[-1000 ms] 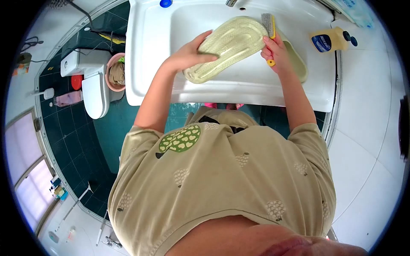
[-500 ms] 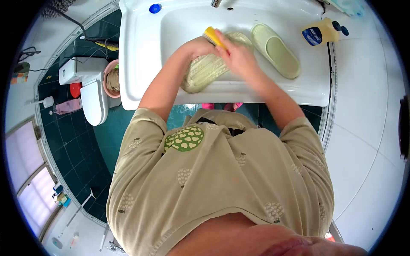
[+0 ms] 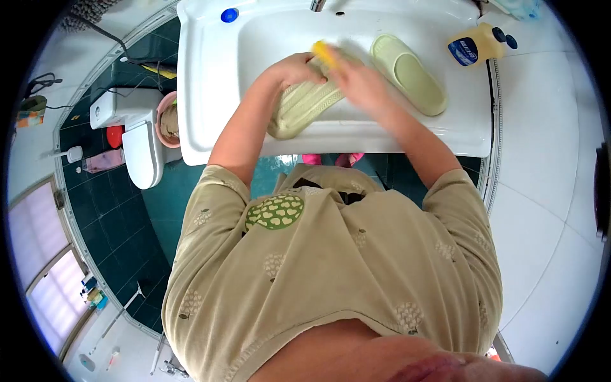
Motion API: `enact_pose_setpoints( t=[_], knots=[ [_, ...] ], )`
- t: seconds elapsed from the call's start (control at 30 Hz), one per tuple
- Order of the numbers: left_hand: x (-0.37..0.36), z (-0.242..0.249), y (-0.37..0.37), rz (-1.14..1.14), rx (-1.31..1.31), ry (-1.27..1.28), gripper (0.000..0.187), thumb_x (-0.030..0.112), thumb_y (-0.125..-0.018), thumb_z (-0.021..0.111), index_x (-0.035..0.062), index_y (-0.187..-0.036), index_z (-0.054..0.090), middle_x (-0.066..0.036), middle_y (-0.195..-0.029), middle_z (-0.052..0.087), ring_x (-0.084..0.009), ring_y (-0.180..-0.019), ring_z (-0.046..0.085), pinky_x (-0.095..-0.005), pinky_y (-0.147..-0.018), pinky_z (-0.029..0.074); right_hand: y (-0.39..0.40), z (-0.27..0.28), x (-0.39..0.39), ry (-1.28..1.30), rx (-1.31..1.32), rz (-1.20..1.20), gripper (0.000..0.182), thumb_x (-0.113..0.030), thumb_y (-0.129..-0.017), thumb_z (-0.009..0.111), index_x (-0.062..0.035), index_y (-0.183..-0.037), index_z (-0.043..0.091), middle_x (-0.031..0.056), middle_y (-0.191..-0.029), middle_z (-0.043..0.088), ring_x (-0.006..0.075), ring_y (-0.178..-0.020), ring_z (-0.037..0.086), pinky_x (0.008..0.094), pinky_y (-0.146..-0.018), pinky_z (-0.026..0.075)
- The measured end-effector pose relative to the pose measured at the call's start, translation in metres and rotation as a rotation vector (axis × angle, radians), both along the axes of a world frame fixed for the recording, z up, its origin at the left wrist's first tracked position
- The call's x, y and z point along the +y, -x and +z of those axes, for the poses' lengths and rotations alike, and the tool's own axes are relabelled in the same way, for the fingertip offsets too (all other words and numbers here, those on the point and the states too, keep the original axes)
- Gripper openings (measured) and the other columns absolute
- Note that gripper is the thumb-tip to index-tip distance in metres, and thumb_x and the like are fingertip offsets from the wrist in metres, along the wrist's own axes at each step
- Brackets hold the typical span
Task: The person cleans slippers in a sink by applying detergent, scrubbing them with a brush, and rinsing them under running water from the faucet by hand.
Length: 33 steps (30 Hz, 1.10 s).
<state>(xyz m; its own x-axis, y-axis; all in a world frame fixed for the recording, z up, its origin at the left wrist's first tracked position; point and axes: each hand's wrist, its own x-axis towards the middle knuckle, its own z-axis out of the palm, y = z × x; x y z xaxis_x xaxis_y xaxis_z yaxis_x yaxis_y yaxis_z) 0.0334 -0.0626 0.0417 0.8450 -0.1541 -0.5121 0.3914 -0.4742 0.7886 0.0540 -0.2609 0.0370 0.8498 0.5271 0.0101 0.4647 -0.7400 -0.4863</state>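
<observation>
In the white sink (image 3: 198,95), a pale green slipper (image 3: 300,113) lies slanted with its ridged sole facing up. My left hand (image 3: 296,70) is closed around its middle, pressing it from the left side. A yellow scrub brush (image 3: 325,54) is gripped in my right hand (image 3: 359,81), which is smeared by motion over the slipper's far part. The brush's bristles are mostly hidden now. To the right, the matching slipper (image 3: 417,83) rests upright against the basin's sloping side, untouched.
A yellowish pump bottle (image 3: 478,46) lies at the sink's right edge. At the far left corner sits a blue cap (image 3: 229,14). The faucet (image 3: 317,5) is at the back. Left of the sink are a pink basin (image 3: 160,121) and a toilet (image 3: 141,156).
My right hand and the brush have shifted slightly right over the slipper. My left hand keeps its hold, and the slipper's position is nearly the same.
</observation>
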Motion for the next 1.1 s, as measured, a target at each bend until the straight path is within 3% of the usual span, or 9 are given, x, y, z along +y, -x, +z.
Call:
enact_pose_setpoints(
  t=[0.07,0.17,0.3,0.37,0.47,0.63,0.8,0.87,1.1],
  knots=[
    [0.003,0.002,0.002,0.019,0.044,0.143,0.068,0.008,-0.067,0.074,-0.0023,-0.128,0.046,-0.014,-0.110,0.060,-0.0232,-0.099,0.058,-0.0319,-0.090,0.044,0.019,0.003,0.010,-0.109,-0.163,0.184,0.048,-0.032,-0.091,0.049,-0.0349,-0.137,0.036,0.0189,-0.070,0.060,0.0333,-0.064,0.062,0.0438,-0.059,0.049],
    [0.005,0.014,0.008,0.082,0.056,0.312,0.062,0.006,-0.070,0.072,-0.0033,-0.125,0.047,-0.015,-0.112,0.059,-0.0239,-0.100,0.059,-0.0335,-0.088,0.046,-0.039,0.001,-0.020,0.149,0.071,-0.112,0.048,-0.036,-0.092,0.046,-0.0282,-0.138,0.036,0.0189,-0.077,0.063,0.0303,-0.074,0.064,0.0422,-0.063,0.050],
    [0.026,0.015,0.000,0.337,0.128,0.649,0.057,0.007,-0.075,0.069,-0.0019,-0.126,0.043,-0.016,-0.114,0.057,-0.0260,-0.102,0.060,-0.0398,-0.087,0.050,-0.040,0.004,-0.042,-0.157,0.128,-0.252,0.051,-0.041,-0.093,0.045,-0.0203,-0.138,0.037,0.0148,-0.088,0.065,0.0266,-0.075,0.063,0.0367,-0.067,0.049],
    [0.023,-0.006,0.003,0.473,0.125,0.770,0.057,0.009,-0.078,0.068,0.0007,-0.128,0.041,-0.015,-0.114,0.057,-0.0263,-0.103,0.059,-0.0409,-0.087,0.051,-0.033,0.023,-0.033,-0.437,0.580,-0.381,0.060,-0.047,-0.091,0.047,-0.0115,-0.139,0.037,0.0111,-0.102,0.063,0.0211,-0.081,0.061,0.0340,-0.072,0.047],
    [-0.005,-0.020,0.010,0.695,0.044,0.954,0.064,0.012,-0.083,0.065,0.0068,-0.136,0.029,-0.014,-0.119,0.054,-0.0273,-0.109,0.055,-0.0423,-0.092,0.049,-0.037,-0.001,-0.014,-0.270,0.719,-0.287,0.070,-0.052,-0.088,0.051,-0.0072,-0.139,0.036,0.0084,-0.114,0.058,0.0171,-0.091,0.058,0.0307,-0.076,0.047],
    [0.007,-0.002,0.015,0.780,0.058,0.861,0.076,0.011,-0.082,0.066,0.0083,-0.139,0.016,-0.013,-0.127,0.046,-0.0274,-0.117,0.048,-0.0450,-0.101,0.039,-0.066,0.002,-0.010,-0.639,0.823,0.166,0.079,-0.016,-0.076,0.074,-0.0094,-0.142,0.031,0.0051,-0.125,0.053,0.0127,-0.109,0.051,0.0273,-0.096,0.039],
    [0.029,-0.008,0.014,0.444,-0.010,0.908,0.065,0.003,-0.078,0.068,0.0045,-0.134,0.034,-0.012,-0.124,0.051,-0.0250,-0.116,0.050,-0.0391,-0.099,0.042,-0.074,0.023,-0.009,-0.236,0.728,0.307,0.066,-0.021,-0.082,0.068,-0.0178,-0.141,0.036,0.0054,-0.124,0.056,0.0126,-0.107,0.053,0.0275,-0.094,0.040],
    [0.021,-0.016,0.017,0.493,0.003,0.865,0.061,-0.002,-0.076,0.066,0.0039,-0.131,0.040,-0.011,-0.121,0.053,-0.0238,-0.113,0.052,-0.0354,-0.098,0.044,-0.075,0.025,0.001,-0.068,0.423,0.036,0.054,-0.027,-0.087,0.061,-0.0208,-0.137,0.041,0.0117,-0.112,0.062,0.0178,-0.101,0.058,0.0315,-0.089,0.044],
    [0.010,-0.021,0.021,0.560,0.008,0.986,0.058,-0.007,-0.076,0.060,0.0019,-0.130,0.040,-0.012,-0.119,0.053,-0.0229,-0.111,0.052,-0.0352,-0.097,0.043,-0.001,0.016,0.052,-0.207,-0.006,0.024,0.043,-0.027,-0.091,0.049,-0.0228,-0.133,0.045,0.0214,-0.080,0.062,0.0389,-0.071,0.060,0.0443,-0.065,0.048]
  ],
)
